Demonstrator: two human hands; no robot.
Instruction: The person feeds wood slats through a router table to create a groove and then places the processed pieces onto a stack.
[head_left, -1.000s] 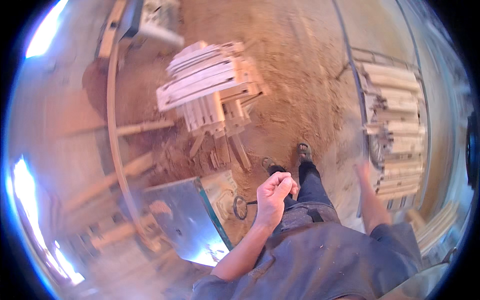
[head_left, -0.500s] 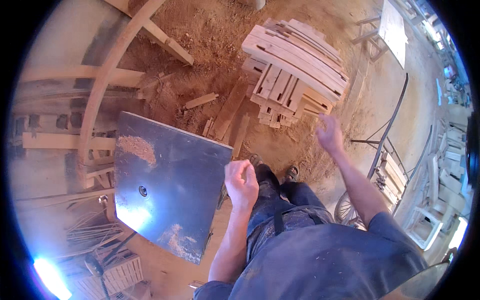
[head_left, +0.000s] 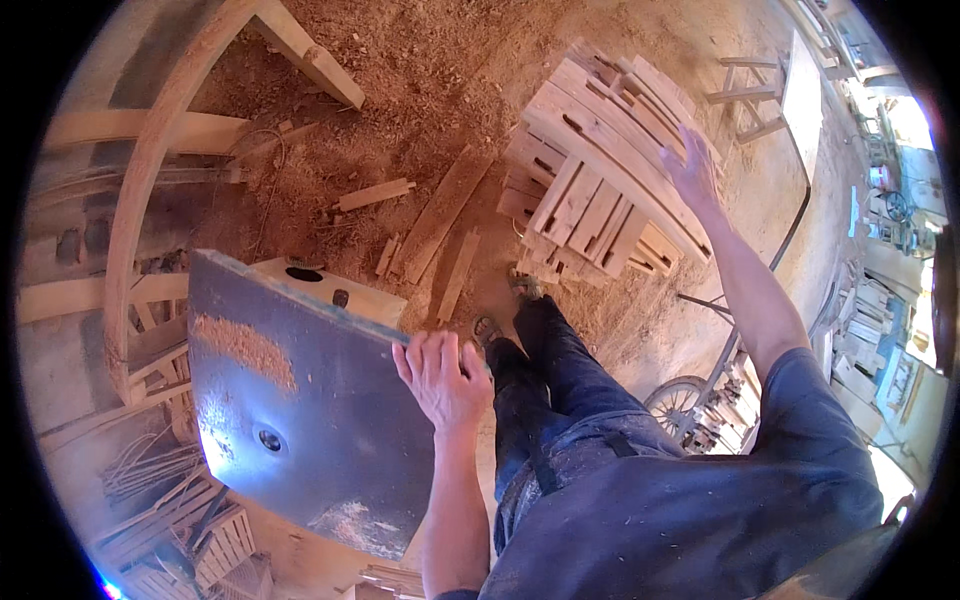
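Observation:
My left hand is at the right corner of a dark metal machine table. Its fingers are bent and a little apart over the edge; whether they press on it I cannot tell. The tabletop has a round hole and patches of sawdust. Farther out, my right hand reaches toward the right side of a stack of wooden boards, fingers stretched and nothing in them. Several boards have dark slots cut in them. Contact between that hand and the stack cannot be made out.
Sawdust and loose wood strips cover the ground between table and stack. A curved wooden beam rises on the left. To the right are a spoked wheel with a long metal bar, and a pale-topped trestle table farther off.
My right hand has moved outward to the stack and its fingers have straightened. The left hand's curled fingers have loosened over the table corner. My feet have shifted, and the view has turned.

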